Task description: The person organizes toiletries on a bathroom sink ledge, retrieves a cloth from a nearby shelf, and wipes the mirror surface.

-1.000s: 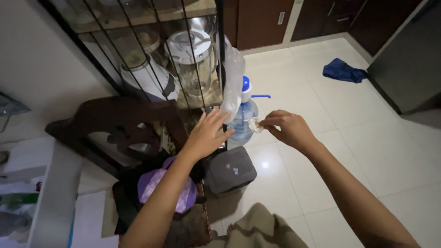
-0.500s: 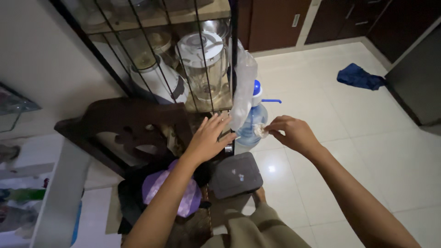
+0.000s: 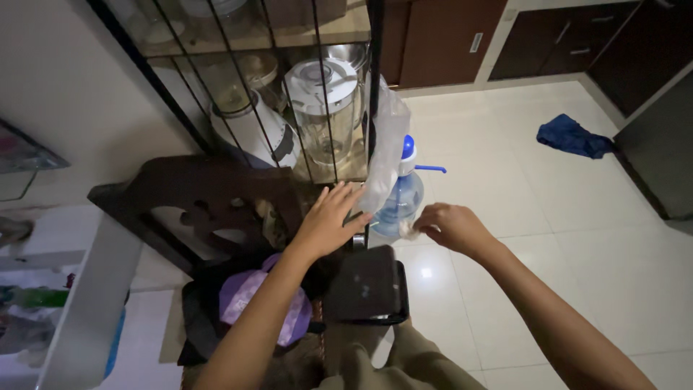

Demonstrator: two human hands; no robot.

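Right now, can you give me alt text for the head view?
Left hand rests open against a black wire rack; right hand pinches a small white wad beside a blue-capped water bottle on white tiles.

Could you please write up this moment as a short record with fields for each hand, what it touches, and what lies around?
left hand: open, fingers spread, resting against the corner post of the black wire rack
right hand: pinching a small crumpled white piece; what it is cannot be told
near the hands: clear plastic bag hanging from the rack, water bottle with blue pump on the floor
on the rack: blender jar, white kettle
below: dark square box, purple cloth
floor: blue cloth on white tiles
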